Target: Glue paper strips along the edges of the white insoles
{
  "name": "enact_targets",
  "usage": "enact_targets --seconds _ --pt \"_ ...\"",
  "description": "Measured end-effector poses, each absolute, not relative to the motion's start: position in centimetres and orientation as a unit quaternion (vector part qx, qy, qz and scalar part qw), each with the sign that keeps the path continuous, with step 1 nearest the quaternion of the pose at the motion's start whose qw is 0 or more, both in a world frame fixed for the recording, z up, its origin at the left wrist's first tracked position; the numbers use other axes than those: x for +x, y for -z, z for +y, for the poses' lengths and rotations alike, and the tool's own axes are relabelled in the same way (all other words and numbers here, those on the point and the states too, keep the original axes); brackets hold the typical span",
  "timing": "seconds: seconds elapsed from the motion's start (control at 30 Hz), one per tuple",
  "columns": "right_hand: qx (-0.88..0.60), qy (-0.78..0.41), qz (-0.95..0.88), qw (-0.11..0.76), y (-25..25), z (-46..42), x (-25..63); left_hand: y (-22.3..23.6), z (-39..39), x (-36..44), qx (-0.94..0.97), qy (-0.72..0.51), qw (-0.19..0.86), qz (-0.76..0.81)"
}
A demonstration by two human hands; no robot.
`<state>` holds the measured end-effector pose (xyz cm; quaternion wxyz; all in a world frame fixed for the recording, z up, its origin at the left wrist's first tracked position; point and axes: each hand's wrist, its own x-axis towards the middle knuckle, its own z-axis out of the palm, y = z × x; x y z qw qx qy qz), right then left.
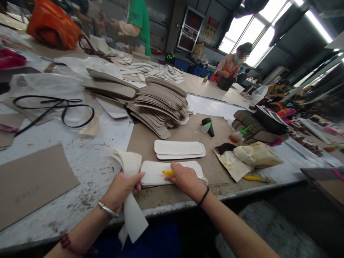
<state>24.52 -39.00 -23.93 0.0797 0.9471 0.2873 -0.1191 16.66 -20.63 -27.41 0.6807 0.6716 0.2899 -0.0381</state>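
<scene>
My left hand (pixel 125 186) is closed around several limp cream-white strips (pixel 134 218), which curl up above the fist and hang past the table edge. Its thumb reaches the left end of a stack of white rounded panels (pixel 154 170). Over that stack, my right hand (pixel 186 179) grips a yellow-handled brush (pixel 168 173); the handle end pokes out by the thumb and pale bristles show under the wrist side. Just behind lies a second small pile of white rounded panels (pixel 178 148).
Behind are grey-brown panel stacks (pixel 161 104). To the right lie a black-capped bottle (pixel 208 126), a green-tipped bottle (pixel 239 134), a stained bag (pixel 258 154) and another yellow brush (pixel 254 178). Grey board (pixel 34 182) and black cord (pixel 64 111) lie left. Co-workers stand beyond.
</scene>
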Motion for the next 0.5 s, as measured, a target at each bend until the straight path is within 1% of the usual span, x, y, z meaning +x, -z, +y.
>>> enact_targets --seconds 0.13,0.17,0.2,0.23,0.27,0.37,0.4,0.43,0.5 --pt "0.948 0.117 0.287 0.073 23.3 -39.3 24.2 28.3 -20.1 16.8 0.685 0.093 0.665 0.283" --pt "0.950 0.103 0.289 0.053 23.0 -39.6 24.2 28.4 -20.0 16.7 0.683 0.098 0.666 0.282" --pt "0.954 0.078 0.288 0.016 22.6 -39.9 24.1 28.5 -19.9 16.6 0.681 0.102 0.668 0.281" --pt "0.956 0.049 0.285 -0.043 22.1 -40.3 24.0 28.4 -19.9 16.5 0.678 0.106 0.671 0.279" --pt "0.953 0.025 0.275 -0.122 21.6 -40.6 24.0 28.4 -19.9 16.5 0.676 0.111 0.675 0.276" --pt "0.887 0.004 0.220 -0.406 20.4 -40.9 23.5 28.3 -19.8 16.3 0.668 0.128 0.682 0.267" --pt "0.853 0.001 0.207 -0.479 20.1 -40.6 23.2 28.2 -19.8 16.3 0.666 0.133 0.683 0.267" --pt "0.822 -0.007 0.199 -0.533 20.0 -40.2 23.0 28.2 -19.8 16.3 0.665 0.137 0.682 0.270" --pt "0.782 -0.019 0.195 -0.591 20.3 -39.1 22.4 28.2 -19.9 16.3 0.664 0.143 0.680 0.277"
